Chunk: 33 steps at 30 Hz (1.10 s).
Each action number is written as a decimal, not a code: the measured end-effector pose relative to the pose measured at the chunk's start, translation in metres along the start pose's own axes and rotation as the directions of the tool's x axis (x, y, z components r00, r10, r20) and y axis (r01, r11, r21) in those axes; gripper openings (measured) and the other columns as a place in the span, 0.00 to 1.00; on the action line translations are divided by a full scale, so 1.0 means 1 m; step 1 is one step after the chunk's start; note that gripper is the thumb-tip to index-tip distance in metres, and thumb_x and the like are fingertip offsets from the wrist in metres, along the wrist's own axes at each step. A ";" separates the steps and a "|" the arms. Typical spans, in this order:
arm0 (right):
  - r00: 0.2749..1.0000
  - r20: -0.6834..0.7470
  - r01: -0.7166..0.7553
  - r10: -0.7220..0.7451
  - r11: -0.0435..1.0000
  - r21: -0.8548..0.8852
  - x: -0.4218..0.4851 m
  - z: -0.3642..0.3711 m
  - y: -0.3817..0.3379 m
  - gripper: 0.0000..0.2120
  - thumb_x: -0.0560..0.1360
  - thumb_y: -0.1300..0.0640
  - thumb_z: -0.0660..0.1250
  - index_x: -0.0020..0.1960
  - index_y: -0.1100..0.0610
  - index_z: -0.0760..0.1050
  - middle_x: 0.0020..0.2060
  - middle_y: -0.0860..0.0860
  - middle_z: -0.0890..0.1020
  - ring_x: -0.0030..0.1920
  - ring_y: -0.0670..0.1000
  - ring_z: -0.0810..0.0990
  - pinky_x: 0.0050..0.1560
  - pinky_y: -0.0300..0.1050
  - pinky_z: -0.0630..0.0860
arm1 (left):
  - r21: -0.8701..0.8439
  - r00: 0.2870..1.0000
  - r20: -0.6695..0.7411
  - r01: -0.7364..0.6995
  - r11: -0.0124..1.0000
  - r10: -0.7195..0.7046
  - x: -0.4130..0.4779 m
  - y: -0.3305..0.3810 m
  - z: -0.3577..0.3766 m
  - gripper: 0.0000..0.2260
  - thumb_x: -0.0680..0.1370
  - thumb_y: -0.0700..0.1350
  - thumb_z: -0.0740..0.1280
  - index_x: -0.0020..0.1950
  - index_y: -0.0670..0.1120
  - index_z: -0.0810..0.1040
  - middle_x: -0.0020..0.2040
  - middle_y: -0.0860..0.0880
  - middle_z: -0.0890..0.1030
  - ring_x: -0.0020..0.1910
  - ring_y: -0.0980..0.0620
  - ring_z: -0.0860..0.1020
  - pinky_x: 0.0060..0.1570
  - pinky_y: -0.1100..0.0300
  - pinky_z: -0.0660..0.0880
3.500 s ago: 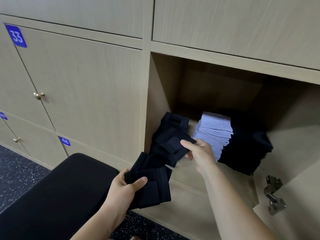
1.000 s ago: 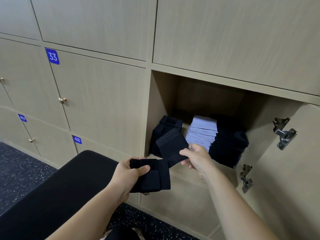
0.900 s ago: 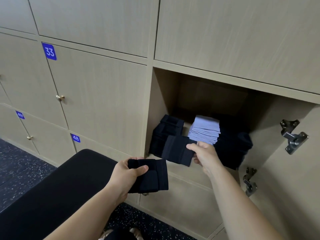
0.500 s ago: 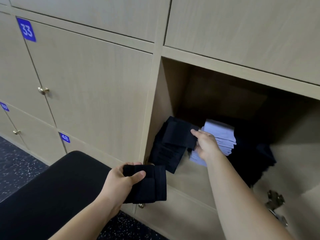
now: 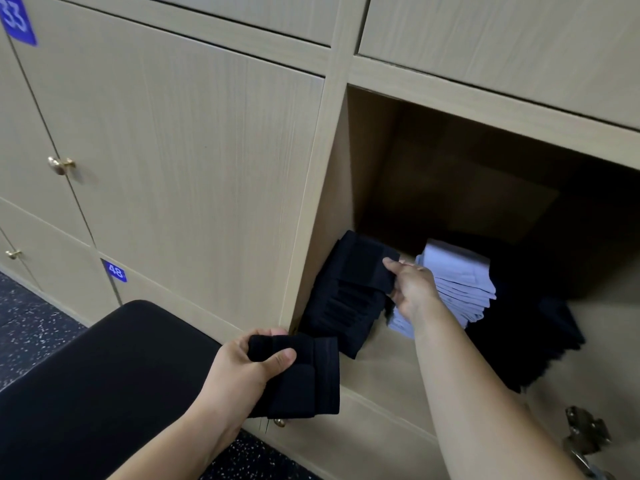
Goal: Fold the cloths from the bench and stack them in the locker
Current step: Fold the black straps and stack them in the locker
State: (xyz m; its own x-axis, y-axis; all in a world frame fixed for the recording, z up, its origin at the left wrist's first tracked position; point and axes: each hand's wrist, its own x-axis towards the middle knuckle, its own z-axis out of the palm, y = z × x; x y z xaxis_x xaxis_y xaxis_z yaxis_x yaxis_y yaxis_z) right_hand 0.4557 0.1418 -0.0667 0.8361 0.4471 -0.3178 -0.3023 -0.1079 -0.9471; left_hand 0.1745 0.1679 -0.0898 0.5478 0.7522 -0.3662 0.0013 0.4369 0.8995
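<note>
Right hand: My right hand [image 5: 412,289] reaches into the open beige wood-grain locker [image 5: 367,161] and pinches a folded black cloth [image 5: 367,268] by its right edge, thumb on top.
Cloth in place: It lies on top of the stack of folded black cloths [image 5: 343,306] against the locker's left wall.
Left hand: My left hand [image 5: 242,372] grips a thick bundle of folded black cloths [image 5: 311,375], thumb across its front, outside the locker and just below its front edge.
Neighbours: A stack of folded pale blue cloths [image 5: 457,285] sits just right of my right hand; a dark pile [image 5: 540,334] lies beyond it, its detail lost in shadow.
Writing: Blue door tags read "33" [image 5: 15,19] and "48" [image 5: 115,270] in white.
Surroundings: A black padded bench [image 5: 86,375] stands before the closed doors with their round brass knobs [image 5: 60,164], on a dark speckled floor [image 5: 24,327]; a metal hinge [image 5: 585,434] shows at lower right.
</note>
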 end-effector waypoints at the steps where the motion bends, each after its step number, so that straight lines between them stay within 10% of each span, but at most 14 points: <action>1: 1.000 -0.014 -0.002 0.002 0.999 0.032 0.003 0.000 -0.002 0.03 0.76 0.64 0.68 0.48 0.60 0.73 0.47 0.59 0.81 0.40 0.54 0.80 0.39 0.47 0.76 | -0.002 1.000 0.006 0.000 1.000 0.000 0.001 0.000 0.001 0.09 0.72 0.35 0.75 0.50 0.43 0.83 0.44 0.42 0.86 0.41 0.43 0.85 0.36 0.51 0.81; 18: 0.977 -0.075 0.187 -0.197 0.974 -0.127 0.051 0.019 -0.023 0.08 0.76 0.67 0.66 0.39 0.59 0.75 0.46 0.57 0.81 0.47 0.56 0.80 0.54 0.49 0.77 | 0.028 0.999 0.037 -0.026 0.999 0.025 0.027 -0.003 0.004 0.09 0.71 0.31 0.74 0.49 0.39 0.82 0.40 0.41 0.85 0.37 0.44 0.84 0.31 0.57 0.79; 21: 0.946 -0.040 0.286 -0.321 0.888 -0.361 0.054 0.017 -0.020 0.01 0.75 0.62 0.69 0.46 0.58 0.78 0.47 0.52 0.79 0.52 0.53 0.78 0.58 0.46 0.75 | 0.039 0.999 0.044 -0.032 0.999 0.030 0.026 -0.004 0.006 0.08 0.71 0.31 0.74 0.48 0.40 0.82 0.40 0.40 0.85 0.37 0.45 0.84 0.31 0.58 0.79; 25: 0.938 0.016 0.294 -0.345 0.772 -0.564 0.051 0.016 -0.018 0.32 0.74 0.57 0.72 0.74 0.62 0.63 0.68 0.57 0.72 0.69 0.56 0.70 0.69 0.47 0.67 | 0.043 0.999 0.048 -0.027 0.999 0.025 0.025 -0.003 0.007 0.09 0.71 0.33 0.74 0.48 0.42 0.83 0.43 0.40 0.85 0.40 0.43 0.84 0.34 0.56 0.80; 33: 0.939 0.145 0.332 -0.313 0.710 -0.621 0.026 0.009 -0.010 0.33 0.79 0.54 0.66 0.78 0.59 0.55 0.77 0.55 0.58 0.76 0.55 0.57 0.76 0.49 0.55 | -0.001 0.998 0.056 0.002 1.000 -0.002 0.006 0.010 0.017 0.09 0.72 0.35 0.74 0.51 0.43 0.83 0.43 0.43 0.86 0.43 0.43 0.85 0.38 0.53 0.81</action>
State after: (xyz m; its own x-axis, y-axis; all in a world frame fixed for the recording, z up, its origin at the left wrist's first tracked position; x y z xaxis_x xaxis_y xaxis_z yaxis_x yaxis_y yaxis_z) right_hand 0.4764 0.1628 -0.0649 0.8130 0.5822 0.0044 0.3478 -0.4796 -0.8056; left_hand 0.1918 0.1687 -0.0796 0.5939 0.7225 -0.3538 0.0014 0.4389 0.8985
